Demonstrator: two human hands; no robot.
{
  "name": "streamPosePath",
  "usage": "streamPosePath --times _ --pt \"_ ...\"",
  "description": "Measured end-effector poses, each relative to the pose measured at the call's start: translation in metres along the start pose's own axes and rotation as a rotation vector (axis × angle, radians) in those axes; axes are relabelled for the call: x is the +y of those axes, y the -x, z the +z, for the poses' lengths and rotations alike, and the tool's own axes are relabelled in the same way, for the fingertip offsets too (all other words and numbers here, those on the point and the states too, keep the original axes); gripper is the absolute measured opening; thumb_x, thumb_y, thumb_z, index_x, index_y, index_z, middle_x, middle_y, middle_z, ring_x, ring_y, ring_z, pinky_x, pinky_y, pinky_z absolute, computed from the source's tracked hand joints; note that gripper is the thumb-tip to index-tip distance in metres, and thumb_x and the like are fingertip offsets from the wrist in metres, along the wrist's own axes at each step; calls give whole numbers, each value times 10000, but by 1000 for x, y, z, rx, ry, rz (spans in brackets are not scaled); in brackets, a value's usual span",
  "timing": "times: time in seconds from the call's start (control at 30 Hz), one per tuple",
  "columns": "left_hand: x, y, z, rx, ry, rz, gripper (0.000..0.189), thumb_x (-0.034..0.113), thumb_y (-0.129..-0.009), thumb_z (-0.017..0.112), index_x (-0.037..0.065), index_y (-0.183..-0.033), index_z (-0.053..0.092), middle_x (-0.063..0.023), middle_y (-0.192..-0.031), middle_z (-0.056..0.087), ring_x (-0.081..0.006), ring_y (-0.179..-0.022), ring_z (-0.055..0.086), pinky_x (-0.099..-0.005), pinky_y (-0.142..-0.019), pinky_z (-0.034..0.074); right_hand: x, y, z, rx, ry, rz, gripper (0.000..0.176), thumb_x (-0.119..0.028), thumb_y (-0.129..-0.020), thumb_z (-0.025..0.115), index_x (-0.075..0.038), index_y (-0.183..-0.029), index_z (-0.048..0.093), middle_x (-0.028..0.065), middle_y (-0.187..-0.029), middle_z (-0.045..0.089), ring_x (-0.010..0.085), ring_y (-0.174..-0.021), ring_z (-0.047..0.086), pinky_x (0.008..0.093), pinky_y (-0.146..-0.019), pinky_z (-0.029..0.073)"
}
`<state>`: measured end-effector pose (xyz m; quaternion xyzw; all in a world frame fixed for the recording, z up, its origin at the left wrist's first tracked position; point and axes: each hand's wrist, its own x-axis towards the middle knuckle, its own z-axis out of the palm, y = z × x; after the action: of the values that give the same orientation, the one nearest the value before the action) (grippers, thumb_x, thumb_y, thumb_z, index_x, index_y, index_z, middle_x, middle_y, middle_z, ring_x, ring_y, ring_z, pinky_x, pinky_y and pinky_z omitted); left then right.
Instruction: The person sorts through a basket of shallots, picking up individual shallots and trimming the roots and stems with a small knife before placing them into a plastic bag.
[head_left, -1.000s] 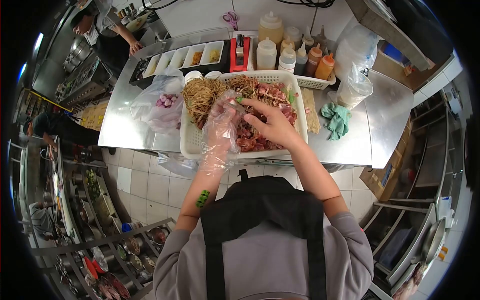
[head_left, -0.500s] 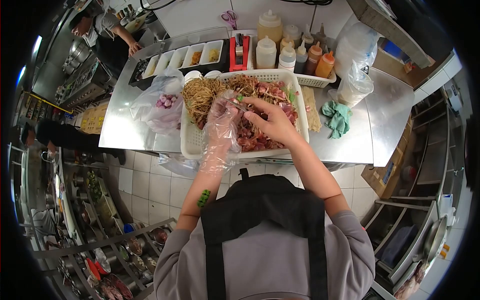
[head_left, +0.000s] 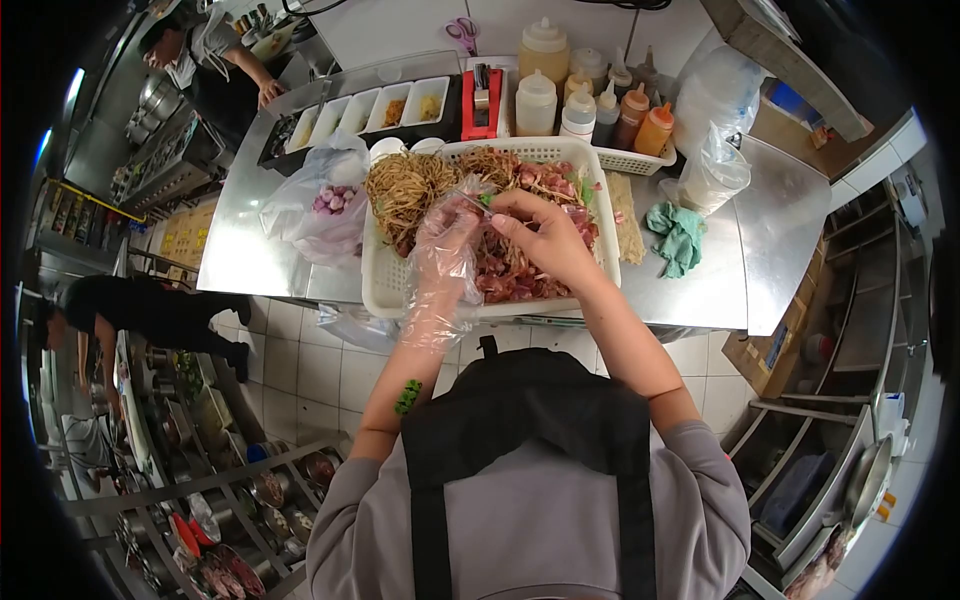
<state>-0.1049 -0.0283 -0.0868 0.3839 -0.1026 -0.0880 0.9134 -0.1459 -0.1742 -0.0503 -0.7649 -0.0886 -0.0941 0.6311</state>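
A white perforated basket point(head_left: 380, 298) holds raw red meat pieces point(head_left: 515, 278) and tangled brown root-like strands point(head_left: 408, 190). Over its middle, my left hand point(head_left: 447, 240), in a clear loose plastic glove, is closed on something small that I cannot make out. My bare right hand point(head_left: 540, 232) meets it there, thumb and finger pinched round a thin skewer-like stick whose end lies at the gloved fingers. A bit of green shows between the two hands. Pale flat strands point(head_left: 626, 220) lie right of the basket.
Behind the basket are sauce bottles point(head_left: 536, 104), a red dispenser point(head_left: 482, 103) and white condiment trays point(head_left: 387, 107). A green cloth point(head_left: 676, 240) lies at right, a plastic bag with purple-pink bulbs point(head_left: 334, 200) at left. One person point(head_left: 205, 70) stands back left, another point(head_left: 150, 312) at left.
My right hand has tilted slightly and drawn closer to my gloved left hand, which stays nearly in place. The person at left has moved further into view, with legs now showing.
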Motion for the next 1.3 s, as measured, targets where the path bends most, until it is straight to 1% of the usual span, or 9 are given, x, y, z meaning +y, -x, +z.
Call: streamPosePath --times 0.07,0.2,0.37,0.73,0.8,0.83,0.9,0.97,1.3 --pt "1 1 1 1 -8 -20 299 42 -848 622 -8 -1133 548 -115 -1083 597 -185 -970 591 -291 -871 486 7 -3 -5 -63 -232 175 224 -189 -884 613 -38 -1048 597 12 -835 604 107 -734 533 264 -682 448" --pt "5 5 9 19 -90 -29 302 72 -852 628 2 -1134 547 -116 -1105 591 -187 -990 592 -276 -873 500 3 -5 -18 -121 -393 409 233 -193 -886 612 -38 -1059 596 8 -823 584 83 -726 514 235 -696 432" --pt "4 6 2 -49 -28 -50 290 75 -863 613 14 -1139 546 -121 -1139 582 -194 -1005 595 -280 -883 502 4 -3 -22 62 -8 79 309 -193 -883 614 -48 -1149 554 19 -807 573 116 -758 528 257 -701 434" --pt "8 9 5 -105 -38 -65 304 62 -899 550 14 -1197 513 -105 -1100 581 -167 -1004 571 -281 -893 490 -12 6 -29 -142 73 -25 367 -209 -861 640 -48 -1181 566 84 -1072 634 138 -955 562 280 -877 429" --pt "11 9 9 -46 -659 65 344 64 -883 575 14 -1216 506 -95 -1090 580 -152 -978 574 -282 -894 486 -9 7 -28 -151 78 -22 360 -210 -859 640 -49 -1174 573 88 -1086 634 145 -980 567 291 -886 428" --pt "12 11 13 -47 -658 66 344 64 -883 575 14 -1216 506 -95 -1090 580 -152 -978 574 -282 -894 486 -8 7 -27 -131 107 -23 355 -207 -856 641 -46 -1166 579 97 -1106 630 155 -1006 570 298 -894 428" --pt "15 13 21 -32 -34 -116 373 70 -864 603 12 -1220 510 -82 -1092 577 -146 -962 574 -274 -883 486 -8 6 -24 -111 138 -27 350 -204 -853 643 -43 -1158 585 106 -1126 627 165 -1031 572 306 -901 427" --pt "6 9 10 -15 -55 -115 377 73 -857 614 10 -1215 515 -79 -1108 574 -150 -971 573 -274 -883 483 -9 7 -21 -91 184 -109 337 -180 -845 629 -50 -1153 579 162 -1130 614 291 -1030 597 344 -878 451" --pt "9 9 13 -27 -84 -86 282 89 -872 595 -1 -1137 557 -78 -1086 588 -183 -960 588 -310 -880 489 -7 5 -25 -119 169 -115 319 -177 -852 637 -33 -1132 586 112 -1076 639 209 -967 597 315 -871 444"
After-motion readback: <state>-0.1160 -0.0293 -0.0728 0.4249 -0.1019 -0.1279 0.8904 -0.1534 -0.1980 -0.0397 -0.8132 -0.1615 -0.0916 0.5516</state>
